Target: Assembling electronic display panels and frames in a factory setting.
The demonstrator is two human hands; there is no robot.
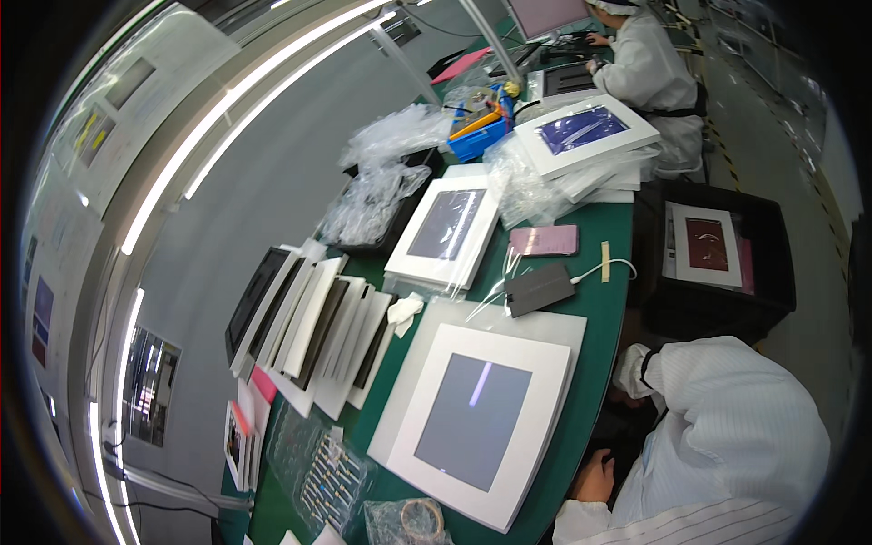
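Observation:
Beside the table's right edge, my left hand (595, 478) is low by my lap. Its fingers look curled against something dark that I cannot make out. My right hand (621, 396) is mostly in shadow below a white cuff with a black band, so its fingers do not show. Nearest to both hands on the table lies a white-framed panel (552, 400) with a grey, glossy screen, resting on other white sheets. Past it are a dark grey flat box (540, 289) with a white cable and a pink phone-shaped slab (543, 240).
Frames and panels stand in a row (313, 322) on the green table (595, 336). Lower left are a clear tray of small parts (331, 481) and a tape roll (421, 520). A black bin (772, 263) holds framed sheets. A co-worker (647, 68) sits farther up.

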